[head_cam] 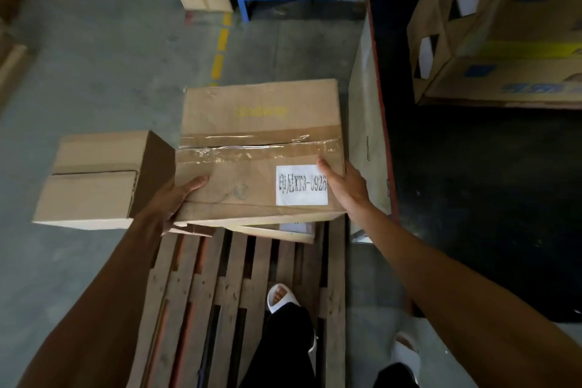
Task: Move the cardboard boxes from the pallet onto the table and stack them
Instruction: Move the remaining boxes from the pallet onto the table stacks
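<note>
Head view: both hands grip a taped brown cardboard box with a white label point(258, 151) by its near corners, left hand point(176, 201) curled under the left edge, right hand point(343, 186) wrapped around the right, above a slatted wooden pallet point(220, 293) beside a dark-topped table point(456, 198).

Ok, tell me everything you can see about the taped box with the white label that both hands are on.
The taped box is worn brown corrugated cardboard, top flaps sealed with wrinkled clear and brown tape along the seam. It bears a faint yellow print and a white label with dark characters. It sits slightly tilted over the far end of the wooden pallet, above a flatter carton. The left hand grips its near-left corner, the right hand its right edge. A smaller box sits beside it.
</note>
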### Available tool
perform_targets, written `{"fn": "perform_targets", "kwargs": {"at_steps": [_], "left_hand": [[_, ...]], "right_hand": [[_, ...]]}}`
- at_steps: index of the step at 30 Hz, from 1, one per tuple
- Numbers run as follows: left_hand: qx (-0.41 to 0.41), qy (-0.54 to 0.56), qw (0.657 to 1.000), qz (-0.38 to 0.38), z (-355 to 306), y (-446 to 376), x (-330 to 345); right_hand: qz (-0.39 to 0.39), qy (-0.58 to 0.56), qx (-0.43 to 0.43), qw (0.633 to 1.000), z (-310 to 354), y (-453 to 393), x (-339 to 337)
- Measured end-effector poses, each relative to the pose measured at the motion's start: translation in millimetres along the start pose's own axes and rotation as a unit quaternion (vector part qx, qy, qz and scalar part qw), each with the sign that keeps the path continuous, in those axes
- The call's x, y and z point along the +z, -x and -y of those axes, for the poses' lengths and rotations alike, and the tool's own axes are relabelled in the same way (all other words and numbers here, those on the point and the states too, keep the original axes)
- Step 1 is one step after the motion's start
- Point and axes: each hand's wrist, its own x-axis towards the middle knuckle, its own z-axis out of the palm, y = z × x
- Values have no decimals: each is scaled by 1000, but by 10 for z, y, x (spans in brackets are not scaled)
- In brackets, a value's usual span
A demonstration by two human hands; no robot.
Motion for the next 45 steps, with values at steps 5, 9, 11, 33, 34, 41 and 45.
{"fn": "perform_targets", "kwargs": {"at_steps": [5, 9, 11, 33, 34, 41, 45], "left_hand": [[113, -7, 993, -32, -373, 857, 535], [174, -8, 984, -41, -393, 1469, 984], [185, -1, 982, -33, -361, 1808, 1346], [213, -11, 970, 113, -247, 2905, 4588], [215, -22, 968, 131, -240, 2972, 4771], [216, -10, 958, 186, -179, 3147, 6025], [203, -22, 959, 197, -133, 3181, 6969]], "right_hand": [[10, -35, -65, 997, 280, 277, -746], [26, -45, -118, 992, 251, 510, -1452], [22, -45, -131, 990, 187, 708, -1874], [-171, -66, -116, 976, -1078, 2166, -5361], [-183, -73, -110, 974, -1169, 2220, -5523], [-207, -142, -56, 966, -1694, 2236, -6607], [-213, -155, -41, 964, -2028, 2088, -7419]]}}
